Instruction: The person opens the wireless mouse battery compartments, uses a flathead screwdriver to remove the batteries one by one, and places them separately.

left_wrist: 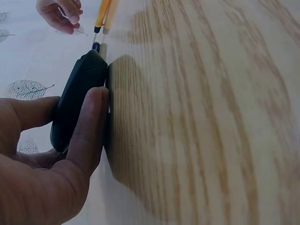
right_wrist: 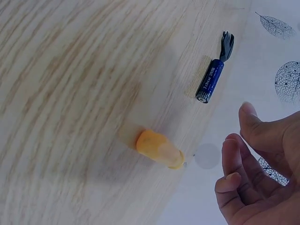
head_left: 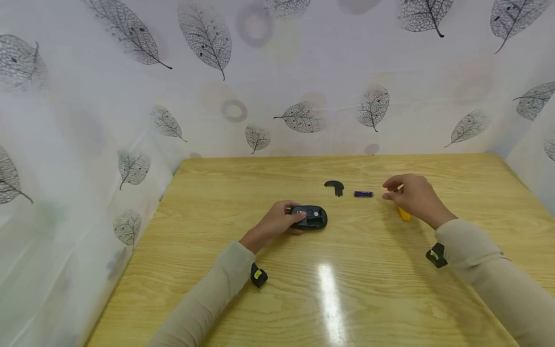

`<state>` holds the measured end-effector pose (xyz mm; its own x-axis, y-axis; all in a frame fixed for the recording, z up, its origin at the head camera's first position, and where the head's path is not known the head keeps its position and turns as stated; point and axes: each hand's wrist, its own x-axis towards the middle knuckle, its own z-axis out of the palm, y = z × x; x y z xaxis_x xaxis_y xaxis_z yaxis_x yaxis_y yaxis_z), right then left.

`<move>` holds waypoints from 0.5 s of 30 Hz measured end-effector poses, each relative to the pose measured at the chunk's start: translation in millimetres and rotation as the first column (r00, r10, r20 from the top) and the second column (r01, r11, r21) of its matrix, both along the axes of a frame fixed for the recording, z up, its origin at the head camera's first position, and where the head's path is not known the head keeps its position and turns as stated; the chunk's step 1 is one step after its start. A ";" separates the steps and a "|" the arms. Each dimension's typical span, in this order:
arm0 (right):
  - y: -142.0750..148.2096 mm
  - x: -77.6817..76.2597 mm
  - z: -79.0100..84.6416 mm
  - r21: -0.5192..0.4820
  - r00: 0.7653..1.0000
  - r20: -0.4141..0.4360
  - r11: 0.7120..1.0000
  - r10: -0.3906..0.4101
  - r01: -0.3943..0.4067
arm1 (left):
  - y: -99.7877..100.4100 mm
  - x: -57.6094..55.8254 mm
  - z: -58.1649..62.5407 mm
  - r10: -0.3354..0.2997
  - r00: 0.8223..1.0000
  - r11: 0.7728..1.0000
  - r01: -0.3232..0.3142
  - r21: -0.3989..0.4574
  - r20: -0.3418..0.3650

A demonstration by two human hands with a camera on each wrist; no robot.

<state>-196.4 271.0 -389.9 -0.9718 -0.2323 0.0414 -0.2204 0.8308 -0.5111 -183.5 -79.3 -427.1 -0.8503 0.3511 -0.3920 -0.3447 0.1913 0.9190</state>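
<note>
A black computer mouse (head_left: pixel 320 219) lies underside up in my left hand (head_left: pixel 277 219). The thumb presses on its base and the fingers curl beneath; an uncovered battery bay shows at its right end. In the left wrist view, the mouse (left_wrist: pixel 79 89) is seen edge-on, close to the table. My right hand (head_left: pixel 412 196) hovers with loosely bent fingers and holds nothing. Under it lies a yellow-handled screwdriver (head_left: pixel 404 214), mostly hidden in the head view; its handle (right_wrist: pixel 159 149) shows in the right wrist view. A dark blue battery (head_left: pixel 363 194) rests left of the right hand's fingertips.
A black battery cover (head_left: pixel 334 187) lies left of the battery, toward the back of the wooden table (head_left: pixel 282 299). Behind the table's far edge hangs a white leaf-patterned cloth (head_left: pixel 329 72), which continues down the left side.
</note>
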 end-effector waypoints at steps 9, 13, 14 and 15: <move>3.9 1.8 -0.8 -0.013 1.000 -0.006 1.000 0.002 -0.003 | -3.5 -3.2 -0.9 -0.040 0.988 0.982 0.012 -0.188 -0.149; 4.9 1.7 -1.2 -0.013 1.000 0.002 1.000 -0.003 0.003 | -5.0 -3.9 0.8 -0.122 0.957 0.936 0.023 -0.352 -0.263; 5.0 1.7 -1.3 -0.014 1.000 0.004 1.000 -0.004 0.004 | -5.2 -4.0 1.3 -0.142 0.947 0.920 0.019 -0.392 -0.288; 5.2 1.7 -1.4 -0.014 1.000 0.004 1.000 -0.006 0.006 | -5.2 -4.1 2.1 -0.165 0.934 0.900 0.011 -0.435 -0.317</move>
